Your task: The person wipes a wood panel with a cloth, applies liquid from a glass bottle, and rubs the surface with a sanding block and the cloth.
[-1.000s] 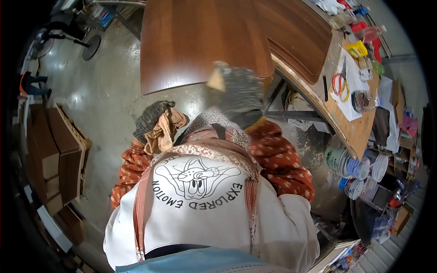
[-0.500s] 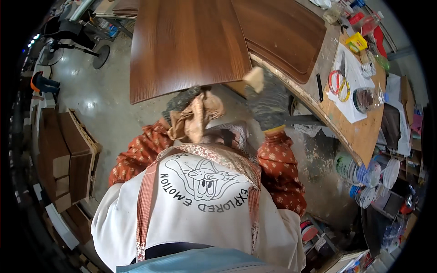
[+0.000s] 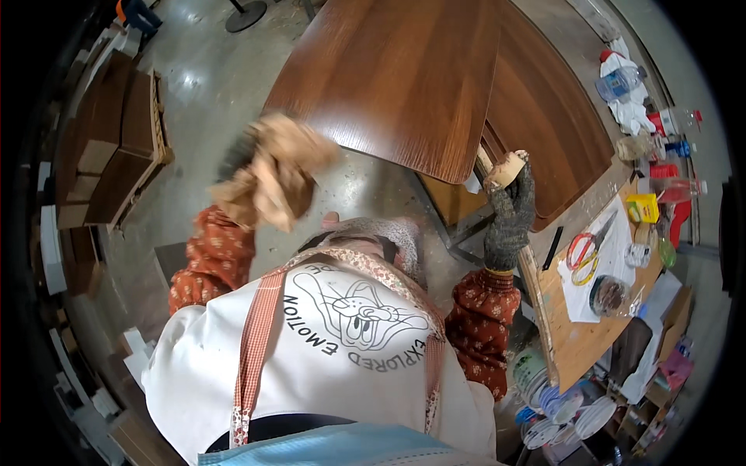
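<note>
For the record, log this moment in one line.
left hand: holds tan cloth | right hand: holds pale block | brown panel: ahead

Your bench (image 3: 575,349) to the right, floor (image 3: 190,140) to the left

Your bench carries a brown panel (image 3: 556,140) toward the far side; nearer you lie a black strip (image 3: 552,248) by its left edge and white paper (image 3: 579,299). On the grey floor, far left, stands a round base (image 3: 246,16).
</note>
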Demonstrator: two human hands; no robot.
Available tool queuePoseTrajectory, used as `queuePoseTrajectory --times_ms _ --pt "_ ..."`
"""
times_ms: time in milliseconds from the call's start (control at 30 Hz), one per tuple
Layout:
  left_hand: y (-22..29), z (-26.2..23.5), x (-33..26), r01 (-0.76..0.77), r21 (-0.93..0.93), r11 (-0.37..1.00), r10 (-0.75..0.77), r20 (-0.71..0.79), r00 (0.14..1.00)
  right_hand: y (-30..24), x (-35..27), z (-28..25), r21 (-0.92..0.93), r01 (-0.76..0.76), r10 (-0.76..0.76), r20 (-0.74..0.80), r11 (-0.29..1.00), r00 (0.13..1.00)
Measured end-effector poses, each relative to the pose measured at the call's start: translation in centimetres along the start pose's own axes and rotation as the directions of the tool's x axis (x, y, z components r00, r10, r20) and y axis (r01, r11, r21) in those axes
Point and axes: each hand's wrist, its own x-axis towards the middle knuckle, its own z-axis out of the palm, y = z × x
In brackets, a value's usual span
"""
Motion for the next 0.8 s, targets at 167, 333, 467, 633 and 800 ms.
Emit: queuePoseTrajectory --times_ms 167,333,467,633,800 --pt "6.8 -5.3 3.7 0.079 -0.026 0.997 -0.082 -0.467 0.881 -2.6 4.2 -1.1 -0.465 0.036 -0.118 -0.148 0.884 0.982" --pt "5.0 4.2 6.8 -0.214 0.294 0.932 0.244 -0.069 0.967 -1.9 6.3 -6.2 -0.687 0.003 -0.171 -0.176 0.726 0.969" --pt "10.2 13.5 6.1 -0.356 0.321 0.878 0.291 0.231 0.928 -1.2 6.6 -1.7 -0.493 0.151 -0.218 -0.080 0.857 0.973" --pt "5.6 9.7 5.6 -0.429 0.390 0.814 0.421 0.113 0.900 -0.8 6.5 3.5 -0.333 0.108 -0.118 -0.009 0.937 0.993" --pt "4.4 0.7 4.8 0.129 0.302 0.944 -0.081 -0.166 0.983 -0.4 6.4 3.2 -0.078 -0.067 0.083 0.224 0.995 0.971"
